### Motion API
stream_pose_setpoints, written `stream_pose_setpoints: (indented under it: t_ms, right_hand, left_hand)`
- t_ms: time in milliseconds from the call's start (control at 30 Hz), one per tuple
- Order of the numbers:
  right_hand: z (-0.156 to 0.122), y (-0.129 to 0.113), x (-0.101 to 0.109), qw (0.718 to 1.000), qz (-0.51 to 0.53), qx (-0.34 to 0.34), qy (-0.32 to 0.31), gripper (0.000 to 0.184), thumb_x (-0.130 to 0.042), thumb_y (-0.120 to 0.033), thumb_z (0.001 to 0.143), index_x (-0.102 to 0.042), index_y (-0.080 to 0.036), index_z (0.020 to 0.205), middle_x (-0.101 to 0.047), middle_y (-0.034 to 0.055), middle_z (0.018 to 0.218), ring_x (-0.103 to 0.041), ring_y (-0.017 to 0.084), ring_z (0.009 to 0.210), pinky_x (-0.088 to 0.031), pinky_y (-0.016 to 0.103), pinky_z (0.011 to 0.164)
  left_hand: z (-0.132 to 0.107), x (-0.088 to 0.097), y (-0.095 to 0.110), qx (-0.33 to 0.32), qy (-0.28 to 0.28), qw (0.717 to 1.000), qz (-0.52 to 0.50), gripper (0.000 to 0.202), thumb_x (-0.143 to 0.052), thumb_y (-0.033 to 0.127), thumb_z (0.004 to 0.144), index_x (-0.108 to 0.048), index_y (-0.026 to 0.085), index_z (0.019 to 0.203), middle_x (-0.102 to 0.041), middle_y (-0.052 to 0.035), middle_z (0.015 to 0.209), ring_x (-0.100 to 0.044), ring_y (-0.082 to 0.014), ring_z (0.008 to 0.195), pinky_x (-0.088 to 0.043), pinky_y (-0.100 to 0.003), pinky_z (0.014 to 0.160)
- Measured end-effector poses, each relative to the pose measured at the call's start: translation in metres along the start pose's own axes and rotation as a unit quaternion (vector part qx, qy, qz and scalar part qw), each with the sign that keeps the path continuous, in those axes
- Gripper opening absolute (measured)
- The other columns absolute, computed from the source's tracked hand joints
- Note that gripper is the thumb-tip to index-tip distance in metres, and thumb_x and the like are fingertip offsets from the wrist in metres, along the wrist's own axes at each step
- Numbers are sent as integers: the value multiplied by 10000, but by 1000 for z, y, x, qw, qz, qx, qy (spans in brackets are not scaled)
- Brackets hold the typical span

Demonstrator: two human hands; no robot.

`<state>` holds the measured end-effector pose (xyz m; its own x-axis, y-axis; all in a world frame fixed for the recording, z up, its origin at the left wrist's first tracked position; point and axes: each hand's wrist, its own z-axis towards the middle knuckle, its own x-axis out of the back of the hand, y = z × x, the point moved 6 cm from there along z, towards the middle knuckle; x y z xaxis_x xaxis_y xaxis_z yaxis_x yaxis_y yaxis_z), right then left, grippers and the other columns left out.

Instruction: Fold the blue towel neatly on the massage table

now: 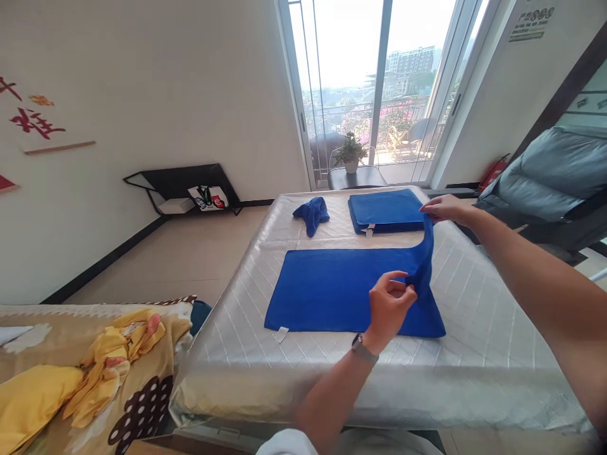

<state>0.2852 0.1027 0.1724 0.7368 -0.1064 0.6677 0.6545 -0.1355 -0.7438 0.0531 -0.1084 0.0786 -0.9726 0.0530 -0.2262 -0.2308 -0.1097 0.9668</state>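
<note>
A blue towel (332, 287) lies spread on a silver quilted mattress (474, 354), with its right end lifted off the surface. My left hand (389, 308) pinches the near part of that raised edge. My right hand (443, 207) grips the far upper corner, holding it up above the mattress. A wristwatch sits on my left wrist. Behind the spread towel rests a stack of folded blue towels (385, 210), and a crumpled blue towel (312, 213) lies to its left.
A second bed with a patterned cover and yellow cloth (95, 373) stands at the lower left. A black shelf (183, 183) leans by the left wall. A potted plant (349, 153) sits before the glass balcony doors. A grey padded thing (545, 177) stands at the right.
</note>
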Motion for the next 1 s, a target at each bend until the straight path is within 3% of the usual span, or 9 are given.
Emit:
stream_pose_setpoints:
  t_ms: [100,200,300,400,500,567,733,833,1000]
  right_hand:
    - [-8,-49,-58,984,132,38,-116,113,-666,-132,885,-736,-53,925,-752,108,777,-671,100,637,-551,224,714]
    - [-14,-99,-121,973,111,133,-154,85,-745,-105,788,-771,-132,864,-751,39,714,-699,148,664,-582,241,702]
    - [-20,-147,-191,954,8,263,-143,172,-691,-100,809,-793,-163,933,-754,12,741,-710,164,747,-561,246,756]
    - [-28,-184,-262,924,-64,360,-115,213,-638,-144,856,-794,-178,997,-770,40,956,-700,179,913,-519,248,863]
    - [-34,-200,-327,907,-137,377,-127,237,-605,-179,887,-776,-193,1050,-725,74,1161,-658,200,1073,-475,250,936]
    - [-38,-202,-361,903,-161,372,-145,255,-574,-173,900,-764,-199,1067,-710,81,1188,-643,211,1110,-473,253,926]
    - [-44,-190,-411,895,-181,370,-174,272,-550,-158,905,-752,-196,1083,-718,88,1157,-654,218,1076,-481,263,898]
    - [-42,-180,-424,895,-184,368,-173,275,-548,-175,921,-744,-197,1113,-712,90,1184,-631,232,1126,-454,288,969]
    - [-39,-173,-434,900,-177,363,-166,307,-544,-237,964,-708,-197,1221,-676,125,1253,-589,280,1201,-426,359,1031]
  left_hand:
    - [-15,95,5,-15,118,991,53,232,-750,333,756,-698,169,912,-718,-15,744,-699,-157,687,-543,-246,673]
    - [-40,174,6,-17,225,969,101,275,-723,435,790,-659,179,867,-730,-25,748,-720,-189,696,-556,-288,706]
    - [-67,235,11,-19,319,930,181,298,-637,498,837,-619,201,833,-708,-10,688,-700,-199,656,-542,-309,693]
    - [-84,275,17,-8,355,870,343,283,-567,496,842,-618,219,817,-684,-9,671,-660,-217,648,-491,-313,638]
    - [-86,294,19,8,328,796,509,234,-499,413,847,-627,227,786,-682,-30,705,-637,-241,698,-459,-334,660]
    - [-82,297,18,9,305,749,588,229,-465,355,864,-626,226,766,-678,-46,723,-633,-255,745,-458,-351,705]
    - [-72,292,8,10,272,654,706,257,-472,312,919,-683,192,835,-674,-102,861,-628,-287,855,-477,-384,761]
    - [-72,293,5,-10,286,636,717,323,-424,321,975,-691,168,879,-663,-127,916,-619,-287,860,-496,-403,785]
    - [-76,301,-1,-26,298,665,684,338,-412,369,995,-674,164,938,-659,-140,974,-626,-298,901,-528,-429,806]
